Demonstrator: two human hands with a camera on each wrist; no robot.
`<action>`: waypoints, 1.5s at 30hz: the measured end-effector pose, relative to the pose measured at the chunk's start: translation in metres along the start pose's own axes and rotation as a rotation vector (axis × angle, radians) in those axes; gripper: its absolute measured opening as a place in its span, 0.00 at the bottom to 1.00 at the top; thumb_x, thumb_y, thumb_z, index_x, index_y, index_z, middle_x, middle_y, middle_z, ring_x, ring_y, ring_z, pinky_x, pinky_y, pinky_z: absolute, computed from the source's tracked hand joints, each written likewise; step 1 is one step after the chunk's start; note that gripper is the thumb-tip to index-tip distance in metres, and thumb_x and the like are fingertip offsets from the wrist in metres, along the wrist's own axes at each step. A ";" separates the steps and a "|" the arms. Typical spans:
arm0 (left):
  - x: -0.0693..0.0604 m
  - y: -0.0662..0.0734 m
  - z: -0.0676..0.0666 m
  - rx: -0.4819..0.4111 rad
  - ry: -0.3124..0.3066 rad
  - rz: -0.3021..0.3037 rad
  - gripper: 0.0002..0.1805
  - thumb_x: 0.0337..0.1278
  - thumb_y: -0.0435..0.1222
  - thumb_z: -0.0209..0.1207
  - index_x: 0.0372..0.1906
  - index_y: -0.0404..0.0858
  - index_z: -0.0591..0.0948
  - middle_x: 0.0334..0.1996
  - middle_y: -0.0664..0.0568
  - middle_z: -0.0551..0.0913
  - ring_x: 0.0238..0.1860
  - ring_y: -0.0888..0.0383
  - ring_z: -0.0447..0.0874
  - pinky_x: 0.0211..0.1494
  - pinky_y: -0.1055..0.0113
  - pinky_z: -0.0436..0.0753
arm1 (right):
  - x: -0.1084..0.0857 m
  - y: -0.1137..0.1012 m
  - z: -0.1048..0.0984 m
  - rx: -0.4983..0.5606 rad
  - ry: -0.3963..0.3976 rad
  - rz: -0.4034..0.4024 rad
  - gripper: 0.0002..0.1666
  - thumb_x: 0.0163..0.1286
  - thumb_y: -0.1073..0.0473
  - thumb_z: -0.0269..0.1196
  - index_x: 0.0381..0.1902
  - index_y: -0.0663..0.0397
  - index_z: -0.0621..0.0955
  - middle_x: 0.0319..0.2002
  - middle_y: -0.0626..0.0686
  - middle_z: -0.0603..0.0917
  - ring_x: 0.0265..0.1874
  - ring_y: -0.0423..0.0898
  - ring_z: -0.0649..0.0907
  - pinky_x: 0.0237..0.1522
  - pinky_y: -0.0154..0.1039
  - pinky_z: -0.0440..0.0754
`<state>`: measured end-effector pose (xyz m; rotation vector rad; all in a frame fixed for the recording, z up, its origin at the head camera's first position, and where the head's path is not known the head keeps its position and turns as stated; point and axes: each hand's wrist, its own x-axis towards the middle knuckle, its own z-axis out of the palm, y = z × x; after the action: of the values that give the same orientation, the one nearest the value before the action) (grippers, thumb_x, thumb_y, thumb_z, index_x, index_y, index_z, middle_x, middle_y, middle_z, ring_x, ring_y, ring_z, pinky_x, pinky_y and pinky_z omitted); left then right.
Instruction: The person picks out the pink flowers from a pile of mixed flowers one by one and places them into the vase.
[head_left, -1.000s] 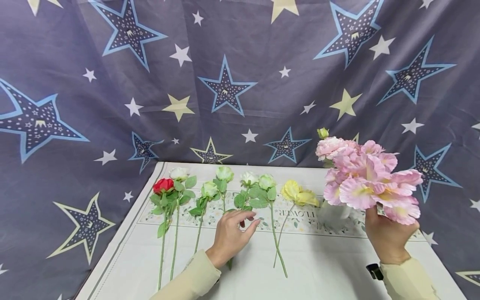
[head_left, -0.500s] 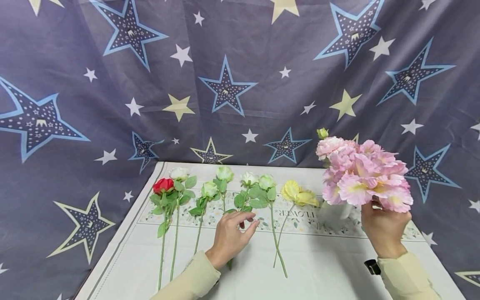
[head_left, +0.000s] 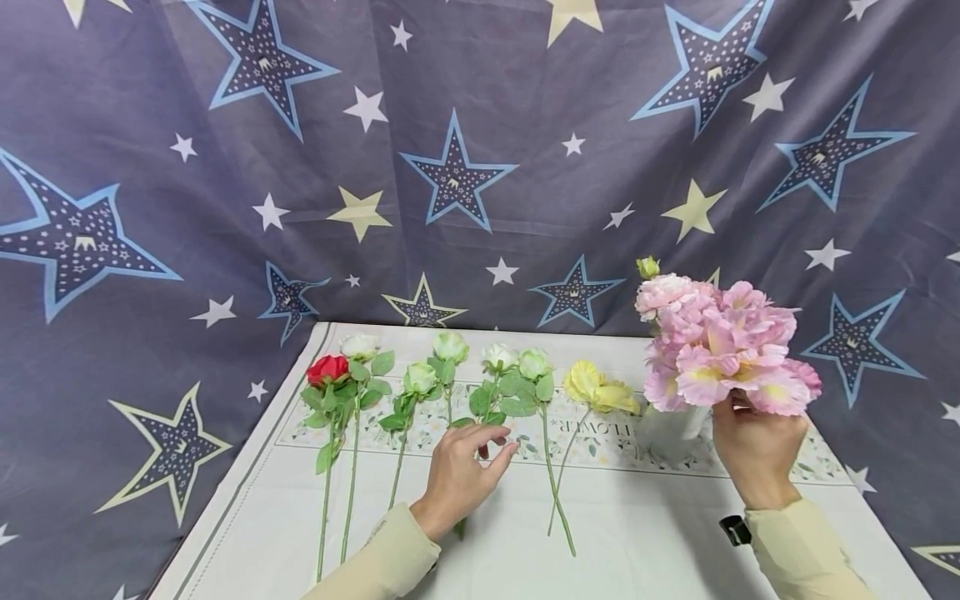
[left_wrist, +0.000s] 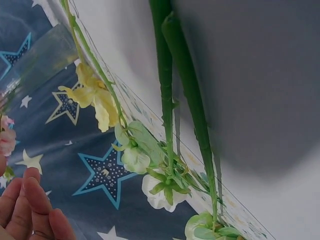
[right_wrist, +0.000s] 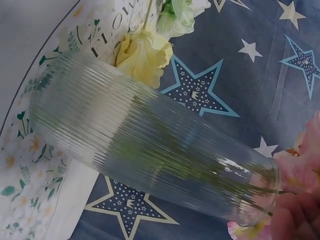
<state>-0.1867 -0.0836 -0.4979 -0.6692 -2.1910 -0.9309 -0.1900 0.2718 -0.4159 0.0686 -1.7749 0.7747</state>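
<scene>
My right hand (head_left: 761,450) holds the stem of a pink artificial flower (head_left: 712,371) beside the mouth of a ribbed clear glass vase (head_left: 671,433). Other pink blooms crowd around it, so I cannot tell which bloom belongs to which stem. In the right wrist view, green stems (right_wrist: 185,162) stand inside the vase, and fingertips touch a stem at its rim. My left hand (head_left: 461,467) hovers or rests over the rose stems in the middle, fingers loosely bent, pinching nothing visible. In the left wrist view its fingers (left_wrist: 37,200) show at the lower left.
Across the white table (head_left: 600,533) lie a red rose (head_left: 327,370), several white and pale green roses (head_left: 418,379), and a yellow flower (head_left: 596,387). Beneath them runs a printed FLOWER strip (head_left: 592,450). A star-patterned curtain (head_left: 337,125) hangs behind the table.
My right hand has moved left and slightly up, bringing its pink flower closer to the vase and the other blooms. The left hand stays in place.
</scene>
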 end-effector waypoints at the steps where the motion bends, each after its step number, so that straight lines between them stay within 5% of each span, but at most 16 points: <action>1: 0.000 0.000 0.000 0.000 -0.001 -0.001 0.10 0.53 0.38 0.76 0.41 0.45 0.90 0.31 0.60 0.88 0.23 0.65 0.79 0.35 0.66 0.76 | 0.001 0.001 0.001 -0.010 -0.010 0.010 0.11 0.59 0.66 0.62 0.19 0.64 0.79 0.14 0.60 0.79 0.27 0.14 0.70 0.31 0.27 0.68; 9: -0.002 0.001 0.000 -0.005 -0.013 -0.003 0.10 0.54 0.37 0.76 0.41 0.44 0.90 0.31 0.60 0.88 0.23 0.64 0.79 0.35 0.66 0.76 | -0.003 0.017 0.007 -0.059 -0.087 0.018 0.12 0.53 0.69 0.60 0.12 0.58 0.73 0.10 0.55 0.73 0.23 0.32 0.71 0.29 0.44 0.67; 16: -0.001 0.000 0.001 -0.006 0.000 0.007 0.10 0.53 0.37 0.76 0.41 0.44 0.90 0.31 0.59 0.88 0.23 0.64 0.79 0.35 0.66 0.76 | -0.008 0.024 0.010 -0.065 -0.045 0.044 0.05 0.51 0.68 0.60 0.18 0.61 0.76 0.16 0.60 0.78 0.27 0.50 0.79 0.36 0.56 0.72; 22: -0.001 0.001 -0.001 -0.002 -0.013 -0.008 0.10 0.53 0.37 0.76 0.41 0.44 0.90 0.31 0.60 0.88 0.23 0.65 0.79 0.36 0.66 0.77 | -0.014 0.027 0.010 -0.052 -0.002 -0.014 0.15 0.52 0.69 0.57 0.08 0.58 0.72 0.14 0.63 0.78 0.30 0.67 0.82 0.36 0.62 0.70; 30: -0.001 0.000 -0.001 0.006 -0.006 -0.006 0.10 0.53 0.37 0.76 0.40 0.43 0.90 0.31 0.59 0.88 0.23 0.64 0.79 0.36 0.65 0.78 | -0.023 0.027 0.010 -0.077 0.041 0.015 0.10 0.55 0.62 0.61 0.27 0.65 0.84 0.25 0.67 0.84 0.32 0.71 0.84 0.35 0.66 0.75; 41: -0.002 -0.003 -0.001 -0.002 -0.016 -0.009 0.10 0.53 0.37 0.76 0.41 0.43 0.90 0.31 0.58 0.88 0.23 0.61 0.80 0.36 0.65 0.77 | -0.029 0.025 0.009 -0.127 0.065 0.016 0.08 0.56 0.63 0.61 0.25 0.65 0.81 0.21 0.67 0.82 0.24 0.71 0.82 0.29 0.65 0.73; 45: -0.003 -0.004 -0.002 0.009 -0.018 -0.009 0.10 0.53 0.38 0.76 0.41 0.44 0.90 0.30 0.58 0.88 0.23 0.64 0.79 0.35 0.66 0.77 | -0.033 0.026 0.007 -0.140 0.070 -0.002 0.11 0.55 0.62 0.62 0.18 0.64 0.78 0.16 0.64 0.79 0.16 0.61 0.75 0.26 0.61 0.71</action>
<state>-0.1870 -0.0883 -0.5008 -0.6667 -2.2146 -0.9218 -0.1950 0.2773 -0.4578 -0.0497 -1.7569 0.6426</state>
